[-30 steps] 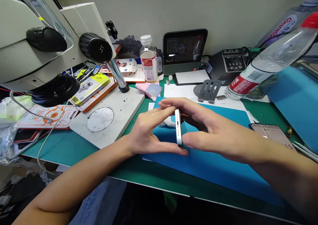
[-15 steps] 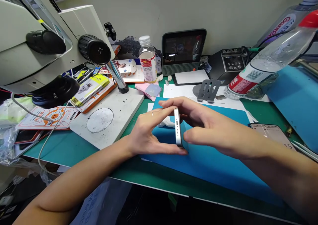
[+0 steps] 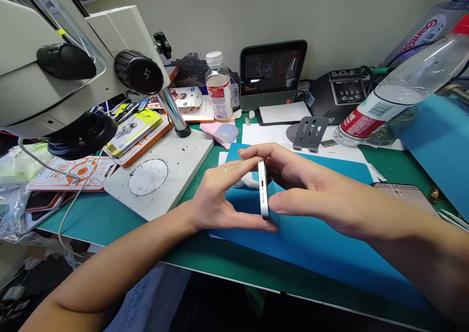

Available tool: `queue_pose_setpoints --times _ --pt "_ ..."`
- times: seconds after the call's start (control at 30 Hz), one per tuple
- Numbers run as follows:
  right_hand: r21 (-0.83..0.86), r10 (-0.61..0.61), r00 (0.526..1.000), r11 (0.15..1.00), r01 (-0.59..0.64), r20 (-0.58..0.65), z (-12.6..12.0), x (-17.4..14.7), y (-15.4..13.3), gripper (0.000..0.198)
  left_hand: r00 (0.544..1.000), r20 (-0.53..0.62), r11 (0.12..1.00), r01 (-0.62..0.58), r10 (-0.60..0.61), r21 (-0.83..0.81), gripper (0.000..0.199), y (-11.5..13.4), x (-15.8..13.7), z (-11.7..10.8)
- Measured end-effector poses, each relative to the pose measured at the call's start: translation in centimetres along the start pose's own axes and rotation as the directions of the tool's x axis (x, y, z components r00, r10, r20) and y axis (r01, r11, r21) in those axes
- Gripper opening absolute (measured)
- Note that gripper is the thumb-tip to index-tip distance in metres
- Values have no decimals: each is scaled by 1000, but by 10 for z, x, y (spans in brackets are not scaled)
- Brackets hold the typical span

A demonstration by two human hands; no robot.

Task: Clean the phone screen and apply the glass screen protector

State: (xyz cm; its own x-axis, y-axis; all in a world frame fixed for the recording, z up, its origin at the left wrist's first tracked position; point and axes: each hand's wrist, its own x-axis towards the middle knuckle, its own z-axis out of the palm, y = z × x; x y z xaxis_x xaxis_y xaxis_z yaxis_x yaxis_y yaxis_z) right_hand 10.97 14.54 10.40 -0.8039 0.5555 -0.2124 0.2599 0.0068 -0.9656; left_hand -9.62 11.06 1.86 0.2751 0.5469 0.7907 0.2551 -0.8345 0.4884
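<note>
A smartphone (image 3: pixel 263 191) is held edge-on above the blue mat (image 3: pixel 315 241), its silver bottom edge with the charging port turned toward me. My left hand (image 3: pixel 223 195) grips it by its two long sides, thumb at the near side and fingers at the far side. From the right, my right hand (image 3: pixel 304 190) also grips it, with the thumb on the face and the fingers behind, partly hidden. Behind my left fingers a white object (image 3: pixel 247 180) lies on the mat, mostly covered.
A microscope (image 3: pixel 73 77) stands at the left on a pale base (image 3: pixel 183 151). Farther back are a small bottle (image 3: pixel 219 87), a screen device (image 3: pixel 273 73) and a grey phone stand (image 3: pixel 310 133). A large bottle (image 3: pixel 388 97) leans at right, near another phone (image 3: pixel 406 195).
The camera view has shifted slightly. The phone stays in both hands in nearly the same pose, and my right thumb has slid a little on its face.
</note>
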Motion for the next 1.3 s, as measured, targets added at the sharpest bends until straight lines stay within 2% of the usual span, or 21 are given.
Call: queue_pose_setpoints --times 0.2,0.4,0.63,0.9,1.0,1.1,1.2,1.3 --pt "5 -7 1000 1000 7 3 1 -1 1 58 1000 -4 1000 -5 5 -3 99 -1 -1 1" --pt "26 -21 1000 999 21 -8 1 -2 3 55 999 7 999 43 -43 -27 97 0 -1 2" --pt "-56 -16 996 998 11 -83 4 -3 -5 51 999 -8 998 50 -50 -49 94 -1 -3 5" --pt "-22 11 999 1000 -11 -33 6 -4 -8 51 998 -27 998 56 -57 -19 89 2 -3 9" --pt "-103 9 1000 995 -11 -23 3 -4 -6 59 999 -24 999 38 -38 -16 91 1 -3 9" --pt "-168 19 1000 986 -21 -11 -2 -3 -2 64 998 -14 997 68 -69 -38 91 0 -3 8" --pt "-127 -13 999 992 18 38 -9 -2 1 59 997 -10 996 78 -78 -40 91 0 -3 7" --pt "-99 -30 998 994 35 52 -12 -3 2 63 998 -11 998 57 -58 -38 93 1 -3 8"
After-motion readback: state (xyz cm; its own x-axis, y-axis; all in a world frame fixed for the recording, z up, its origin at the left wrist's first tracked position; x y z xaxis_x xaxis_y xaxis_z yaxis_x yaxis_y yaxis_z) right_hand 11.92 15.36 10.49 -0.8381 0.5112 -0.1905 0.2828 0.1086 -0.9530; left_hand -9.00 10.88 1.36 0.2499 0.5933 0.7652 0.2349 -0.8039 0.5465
